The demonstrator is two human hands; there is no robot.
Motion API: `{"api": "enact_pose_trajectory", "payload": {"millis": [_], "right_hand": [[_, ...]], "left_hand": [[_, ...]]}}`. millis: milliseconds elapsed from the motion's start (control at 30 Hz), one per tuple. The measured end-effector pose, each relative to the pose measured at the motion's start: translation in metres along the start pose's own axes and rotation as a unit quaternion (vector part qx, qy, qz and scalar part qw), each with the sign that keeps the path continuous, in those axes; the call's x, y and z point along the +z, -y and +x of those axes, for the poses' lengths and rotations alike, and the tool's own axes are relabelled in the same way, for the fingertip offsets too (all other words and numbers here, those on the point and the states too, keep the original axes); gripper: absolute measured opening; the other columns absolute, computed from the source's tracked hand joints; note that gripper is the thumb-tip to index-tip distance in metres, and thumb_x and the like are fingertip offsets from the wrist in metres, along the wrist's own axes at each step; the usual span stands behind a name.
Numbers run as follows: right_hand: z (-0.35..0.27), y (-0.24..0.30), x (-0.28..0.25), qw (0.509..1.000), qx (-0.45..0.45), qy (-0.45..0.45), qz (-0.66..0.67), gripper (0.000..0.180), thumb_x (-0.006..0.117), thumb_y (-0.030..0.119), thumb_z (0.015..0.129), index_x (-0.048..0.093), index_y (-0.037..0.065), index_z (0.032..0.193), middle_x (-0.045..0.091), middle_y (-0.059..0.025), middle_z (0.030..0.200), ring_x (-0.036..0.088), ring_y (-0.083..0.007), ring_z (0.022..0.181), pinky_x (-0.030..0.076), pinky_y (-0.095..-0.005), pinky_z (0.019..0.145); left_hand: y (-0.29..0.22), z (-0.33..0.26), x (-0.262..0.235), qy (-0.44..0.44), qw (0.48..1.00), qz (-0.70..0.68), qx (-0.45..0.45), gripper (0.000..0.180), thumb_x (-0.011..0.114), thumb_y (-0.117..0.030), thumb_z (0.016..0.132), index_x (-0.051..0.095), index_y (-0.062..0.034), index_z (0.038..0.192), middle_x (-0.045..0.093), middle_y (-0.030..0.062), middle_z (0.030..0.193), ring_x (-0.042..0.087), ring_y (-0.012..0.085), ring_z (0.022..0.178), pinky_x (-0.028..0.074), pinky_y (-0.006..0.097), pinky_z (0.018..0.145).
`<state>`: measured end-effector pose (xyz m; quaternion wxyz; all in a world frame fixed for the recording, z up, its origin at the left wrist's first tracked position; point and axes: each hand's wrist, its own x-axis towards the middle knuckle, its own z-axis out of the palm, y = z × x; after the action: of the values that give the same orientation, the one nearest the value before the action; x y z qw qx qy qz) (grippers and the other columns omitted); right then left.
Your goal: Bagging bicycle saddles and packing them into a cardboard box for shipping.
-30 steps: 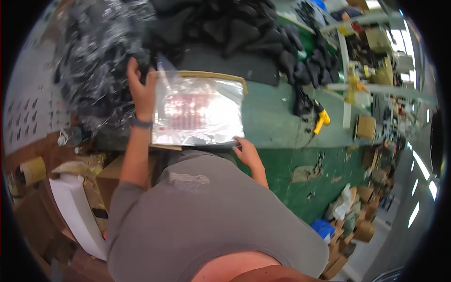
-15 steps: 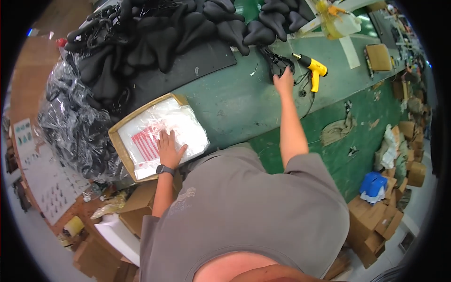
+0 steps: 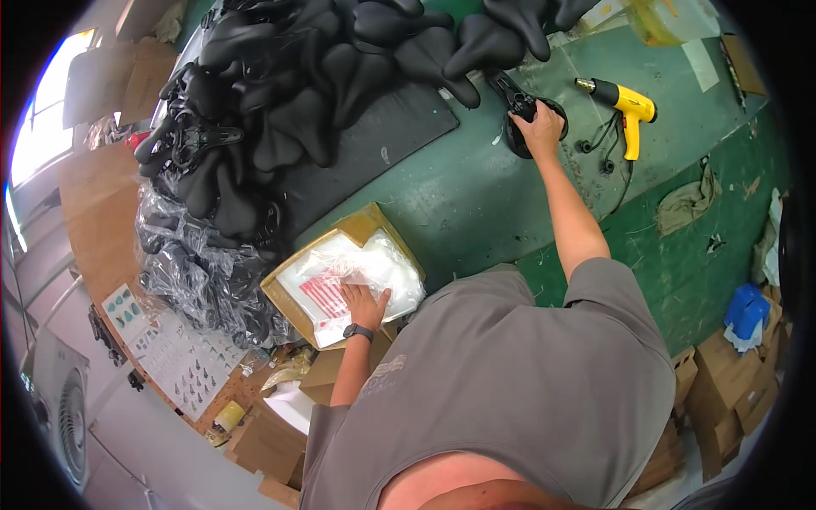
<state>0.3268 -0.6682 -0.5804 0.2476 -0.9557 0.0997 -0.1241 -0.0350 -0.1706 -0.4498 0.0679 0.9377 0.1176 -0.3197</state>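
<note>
My right hand (image 3: 542, 134) reaches out over the green table and grips a black bicycle saddle (image 3: 518, 104). The saddle rests with its underside and rails facing up. My left hand (image 3: 364, 308) lies with its fingers spread on clear plastic over white and red-striped packaging (image 3: 325, 295). That packaging sits inside an open cardboard box (image 3: 374, 223) against the table's near side. To the right of the saddle lies a yellow and black heat gun (image 3: 629, 110), its cable beside it.
Many black saddles (image 3: 357, 76) are piled at the far left, some on a black mat (image 3: 399, 136). Plastic-wrapped parts (image 3: 200, 276) stand left of the box. A yellowish container (image 3: 671, 21) is at the far right. Cardboard boxes (image 3: 718, 382) lie on the floor at right.
My view has shifted, so the table and both hands appear farther right. The saddle under my right hand now shows more of its underside. My left hand stays on the packaging.
</note>
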Motion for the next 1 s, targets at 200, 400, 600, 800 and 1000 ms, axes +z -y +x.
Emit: {"api": "enact_pose_trajectory", "payload": {"millis": [200,400,600,800,1000], "right_hand": [[0.063,0.023,0.025,0.998,0.000,-0.038,0.051,0.064,0.091,0.046,0.070,0.072,0.001,0.110,0.068,-0.0109,0.083,0.065,-0.0335,0.083,0.046,-0.0467,0.083],[0.191,0.064,0.068,0.989,0.075,-0.080,0.101,0.062,0.089,0.054,0.069,0.075,0.001,0.099,0.070,-0.0130,0.073,0.070,-0.0344,0.071,0.054,-0.0461,0.070],[0.278,0.075,0.118,0.976,0.156,-0.098,0.119,0.063,0.083,0.041,0.081,0.064,-0.002,0.123,0.069,-0.0276,0.120,0.061,-0.0452,0.119,0.044,-0.0515,0.107],[0.173,0.212,0.091,0.941,0.007,-0.205,0.270,0.055,0.083,0.038,0.085,0.059,0.002,0.118,0.060,-0.0134,0.097,0.059,-0.0299,0.087,0.049,-0.0447,0.078],[0.000,0.365,0.176,0.624,0.496,0.246,0.552,0.112,0.092,0.041,0.078,0.026,-0.005,0.156,0.049,-0.0233,0.147,0.052,-0.0357,0.131,0.049,-0.0490,0.106]], "left_hand": [[0.002,0.009,-0.009,0.094,0.995,0.033,-0.003,0.112,0.050,-0.072,0.096,0.016,0.0121,0.161,0.012,0.0414,0.165,0.005,0.0573,0.155,-0.002,0.060,0.128],[0.004,0.006,-0.004,0.098,0.993,-0.027,-0.060,0.116,0.052,-0.071,0.096,0.014,0.0190,0.158,0.011,0.0403,0.166,0.003,0.0558,0.155,-0.006,0.058,0.128],[-0.017,0.018,-0.007,0.044,0.997,-0.022,-0.054,0.102,0.056,-0.065,0.096,0.024,0.0063,0.161,0.020,0.0302,0.169,0.008,0.0534,0.156,-0.004,0.064,0.127],[-0.011,0.021,-0.002,0.051,0.997,0.016,-0.061,0.104,0.057,-0.067,0.095,0.023,0.0056,0.162,0.021,0.0296,0.168,0.008,0.0514,0.157,-0.006,0.065,0.126],[-0.014,0.014,0.006,-0.011,0.995,-0.047,-0.087,0.114,0.055,-0.071,0.094,0.017,0.0129,0.160,0.014,0.0351,0.168,0.005,0.0520,0.157,-0.010,0.061,0.127]]}}
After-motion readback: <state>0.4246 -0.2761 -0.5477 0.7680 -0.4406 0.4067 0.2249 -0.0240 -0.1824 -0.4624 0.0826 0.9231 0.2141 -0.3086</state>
